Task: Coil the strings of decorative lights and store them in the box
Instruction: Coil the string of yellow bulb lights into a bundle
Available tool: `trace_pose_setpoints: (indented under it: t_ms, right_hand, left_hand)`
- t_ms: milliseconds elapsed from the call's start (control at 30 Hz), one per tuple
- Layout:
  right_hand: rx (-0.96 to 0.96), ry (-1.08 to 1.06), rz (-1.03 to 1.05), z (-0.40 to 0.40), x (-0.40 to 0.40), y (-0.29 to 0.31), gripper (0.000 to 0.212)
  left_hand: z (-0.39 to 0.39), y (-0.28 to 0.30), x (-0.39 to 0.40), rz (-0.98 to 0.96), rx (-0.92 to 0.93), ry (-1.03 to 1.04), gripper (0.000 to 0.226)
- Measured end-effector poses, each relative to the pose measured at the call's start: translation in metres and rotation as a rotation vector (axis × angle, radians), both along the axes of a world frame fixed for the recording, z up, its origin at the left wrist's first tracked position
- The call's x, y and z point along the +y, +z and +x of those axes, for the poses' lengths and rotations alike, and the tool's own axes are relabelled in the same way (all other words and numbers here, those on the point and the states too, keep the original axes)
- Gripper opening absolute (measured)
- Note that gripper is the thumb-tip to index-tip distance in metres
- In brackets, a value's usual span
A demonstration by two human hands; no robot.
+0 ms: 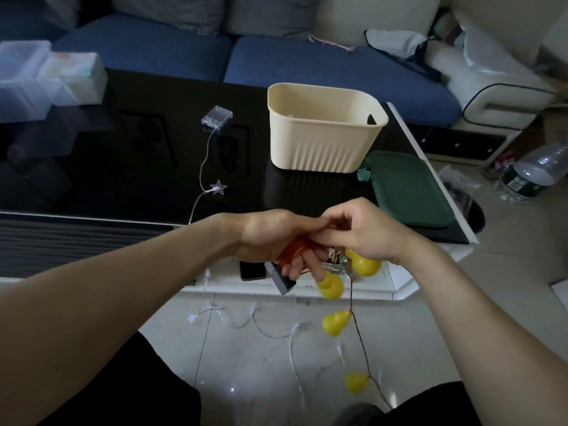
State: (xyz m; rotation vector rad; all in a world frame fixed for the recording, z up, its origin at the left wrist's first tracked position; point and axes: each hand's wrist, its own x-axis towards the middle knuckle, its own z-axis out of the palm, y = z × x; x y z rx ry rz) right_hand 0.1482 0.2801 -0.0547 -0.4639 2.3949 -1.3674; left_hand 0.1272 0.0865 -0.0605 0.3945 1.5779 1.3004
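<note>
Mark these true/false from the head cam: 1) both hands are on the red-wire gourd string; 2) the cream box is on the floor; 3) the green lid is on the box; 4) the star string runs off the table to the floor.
1) True: left hand and right hand hold the red coil.
2) False: the cream box stands on the black table.
3) False: the green lid lies flat beside it.
4) True: the star string trails down to the floor.
</note>
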Motion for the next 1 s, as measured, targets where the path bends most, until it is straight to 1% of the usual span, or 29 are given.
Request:
trace_pose_setpoints:
  t_ms: [67,100,167,200,233,333,400,500,600,667,733,800,867,1000]
  right_hand:
    - [0.012,-0.048,-0.001,-0.003,0.007,-0.004,0.005]
    - [0.005,-0.070,-0.009,-0.003,0.009,-0.004,0.004]
    - [-0.039,-0.099,-0.002,-0.002,0.013,-0.005,0.018]
    - [-0.078,-0.103,0.025,-0.002,0.015,-0.006,0.026]
    - [-0.121,-0.100,0.058,-0.003,0.017,-0.006,0.030]
    - [-0.247,-0.103,0.178,-0.005,0.027,-0.009,0.028]
    - [-0.281,-0.117,0.260,-0.005,0.033,-0.013,0.036]
    - [-0.200,-0.165,0.336,-0.007,0.036,-0.017,0.039]
    - [-0.050,-0.221,0.341,-0.007,0.031,-0.017,0.037]
    - [0.063,-0.275,0.335,-0.008,0.025,-0.015,0.035]
    - [0.132,-0.283,0.331,-0.008,0.017,-0.013,0.032]
    - [0.124,-0.202,0.358,-0.005,0.007,-0.013,0.028]
    - [0.076,-0.096,0.419,0.000,-0.005,-0.015,0.022]
    - [0.058,0.022,0.505,0.006,-0.026,-0.016,0.020]
  left_hand:
    - [0.000,0.001,0.002,-0.015,0.054,0.034,0.051]
    - [-0.001,0.001,0.002,-0.009,0.073,0.048,0.052]
    - [-0.007,-0.001,-0.001,-0.007,0.092,0.062,0.057]
    - [-0.010,-0.003,-0.002,-0.006,0.083,0.072,0.055]
    - [-0.013,-0.004,-0.003,-0.005,0.059,0.100,0.049]
    - [-0.020,-0.006,-0.005,-0.001,-0.015,0.311,0.039]
    - [-0.024,-0.008,-0.007,-0.010,-0.004,0.464,0.038]
    - [-0.027,-0.011,-0.013,-0.023,-0.045,0.614,0.039]
    - [-0.026,-0.013,-0.014,-0.047,-0.090,0.689,0.039]
    - [-0.026,-0.013,-0.012,-0.049,-0.091,0.727,0.039]
    - [-0.026,-0.011,-0.011,-0.028,-0.086,0.752,0.039]
    - [-0.026,-0.010,-0.009,0.005,-0.090,0.760,0.039]
    - [-0.028,-0.010,-0.008,0.041,-0.111,0.788,0.039]
    - [-0.029,-0.006,-0.005,0.184,-0.242,0.820,0.040]
